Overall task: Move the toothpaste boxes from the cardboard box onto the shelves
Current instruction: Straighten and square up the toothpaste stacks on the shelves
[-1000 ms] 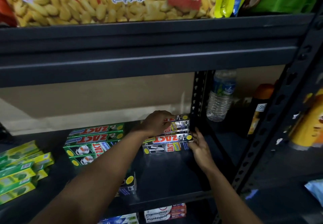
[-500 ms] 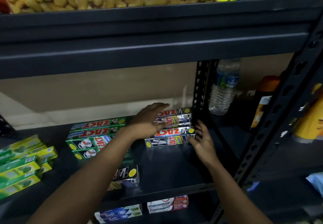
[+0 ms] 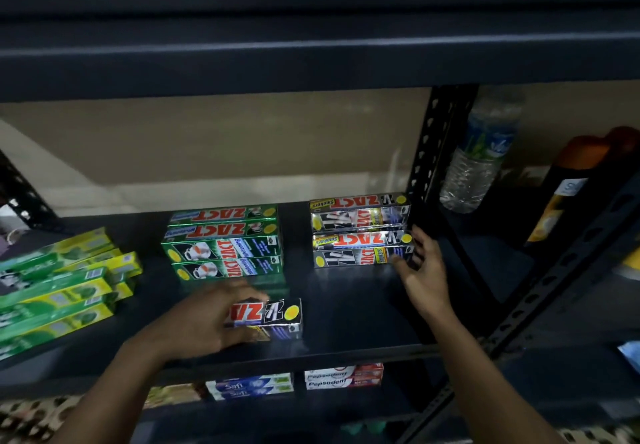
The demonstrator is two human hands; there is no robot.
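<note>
Two hands: left hand (image 3: 204,319) grips a silver box (image 3: 280,319), right hand (image 3: 424,270) spread against stack (image 3: 360,232).

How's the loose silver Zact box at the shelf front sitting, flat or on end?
Flat: the silver Zact box lies lengthwise, logo face up, left hand gripping one end.

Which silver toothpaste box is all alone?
The silver box held by the left hand, at the front of the shelf; the other silver boxes sit stacked behind.

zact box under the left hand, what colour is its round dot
Yellow dot on the black and silver Zact box; head view shows it best.
</note>
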